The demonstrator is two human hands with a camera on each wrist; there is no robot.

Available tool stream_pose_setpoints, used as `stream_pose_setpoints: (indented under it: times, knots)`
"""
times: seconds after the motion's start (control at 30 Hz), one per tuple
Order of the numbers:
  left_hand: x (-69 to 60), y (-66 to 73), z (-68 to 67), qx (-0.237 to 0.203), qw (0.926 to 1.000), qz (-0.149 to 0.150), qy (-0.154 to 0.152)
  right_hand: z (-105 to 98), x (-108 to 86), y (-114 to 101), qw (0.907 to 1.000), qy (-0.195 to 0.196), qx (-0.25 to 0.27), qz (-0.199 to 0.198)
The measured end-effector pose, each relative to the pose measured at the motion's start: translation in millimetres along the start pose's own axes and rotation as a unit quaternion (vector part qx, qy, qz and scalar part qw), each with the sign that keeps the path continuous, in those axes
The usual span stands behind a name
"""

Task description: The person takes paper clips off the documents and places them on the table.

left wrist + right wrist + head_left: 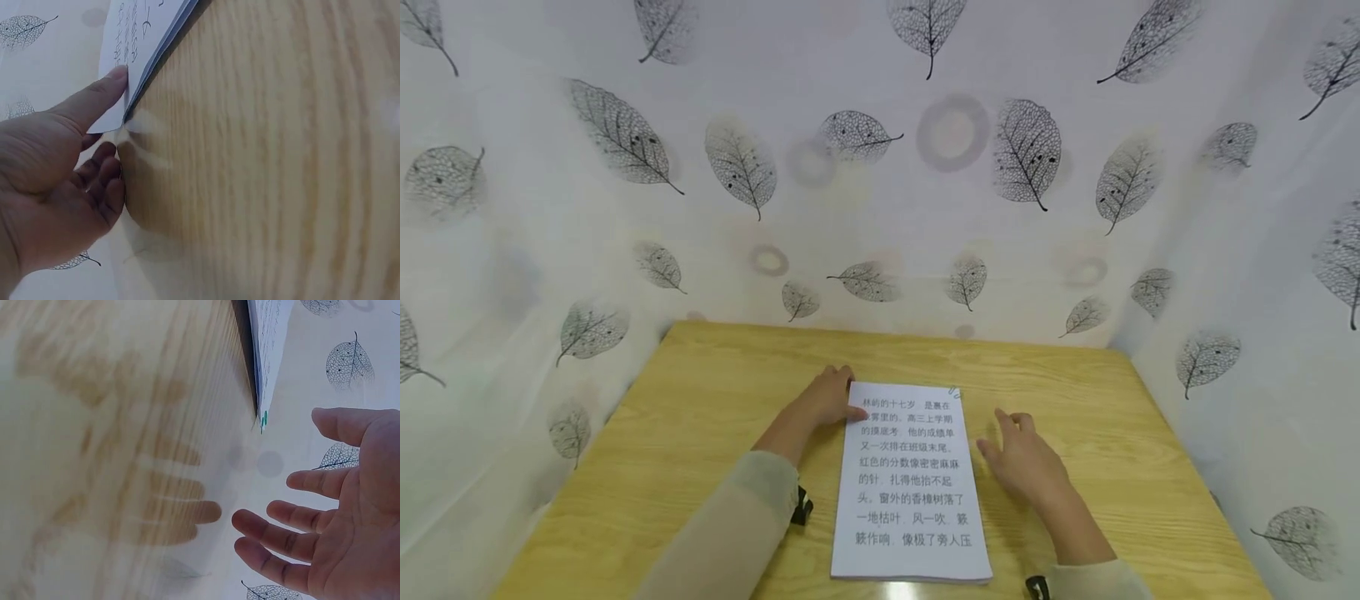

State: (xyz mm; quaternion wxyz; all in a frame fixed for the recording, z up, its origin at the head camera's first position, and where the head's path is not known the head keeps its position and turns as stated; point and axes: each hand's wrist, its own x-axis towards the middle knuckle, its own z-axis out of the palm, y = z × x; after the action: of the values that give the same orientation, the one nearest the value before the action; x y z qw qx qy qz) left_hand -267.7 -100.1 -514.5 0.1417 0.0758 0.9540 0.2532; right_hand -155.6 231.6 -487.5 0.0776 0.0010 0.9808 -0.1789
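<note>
Paper stack: the stack of printed sheets (pixel 913 492) lies face up on the bench (pixel 1090 425), long side running away from the person, between the two hands and toward the near edge.
Left hand: the left hand (pixel 825 400) is at the stack's upper left corner, its thumb over the printed face and its other fingers bent at the edge, so the corner appears pinched between them. Whether they take every sheet or only the upper ones, I cannot tell.
Right hand: the right hand (pixel 1026 462) is to the right of the stack, apart from it, fingers loosely spread and holding nothing.
Paper clips: small green paper clips (pixel 954 392) sit at the upper right corner; how firmly they grip the sheets is too small to tell.
Step in hand: it looks like steadying the stack by its corner.
Corner hold: best kept light and flat, with the thumb near the margin; too hard a press could crease the top sheet or slide it off those below.
Sheet edges: the left wrist view shows dark lines between layers along the edge, so the pile may slip if pulled from one side; even pressure from both sides should serve better.
Free side: a right-hand approach would be safest low and level with the bench, meeting the long right edge squarely.
Clipped corner: worth touching gently, since a knock could tug the clips loose or snag paper.
Backdrop: a leaf-patterned curtain (pixel 880 221) hangs behind the bench.
</note>
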Motion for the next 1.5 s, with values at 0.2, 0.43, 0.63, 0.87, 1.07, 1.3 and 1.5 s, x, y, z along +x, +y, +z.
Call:
stream_pose_setpoints:
  times: [0.2,0.43,0.63,0.87,1.07,1.3,1.5]
  knots:
    - [1.9,-11.6,5.3,-0.107,0.994,0.018,-0.014,-2.2,1.9,0.6,0.9993,-0.013,0.034,-0.002]
    - [-3.8,-15.7,6.5,-0.186,0.9808,0.048,-0.033,-4.3,11.1,7.6,0.998,-0.012,0.06,-0.015]
    - [-6.3,-20.2,8.7,-0.218,0.9738,0.055,-0.037,-8.0,21.3,13.5,0.9929,-0.021,0.116,-0.017]
    - [-7.7,-26.7,10.4,-0.239,0.968,0.067,-0.037,-9.0,35.7,15.9,0.9728,-0.032,0.229,-0.012]
    - [-11.1,-31.2,11.3,-0.28,0.9555,0.081,-0.045,-0.9,53.3,13.1,0.9508,-0.052,0.305,-0.005]
    - [-11.5,-38.5,11.5,-0.304,0.9451,0.105,-0.059,8.2,74.8,9.4,0.9387,-0.06,0.34,0.001]
    - [-12.1,-42.5,10.7,-0.338,0.934,0.093,-0.068,15.9,88.2,5.6,0.933,-0.044,0.357,0.013]
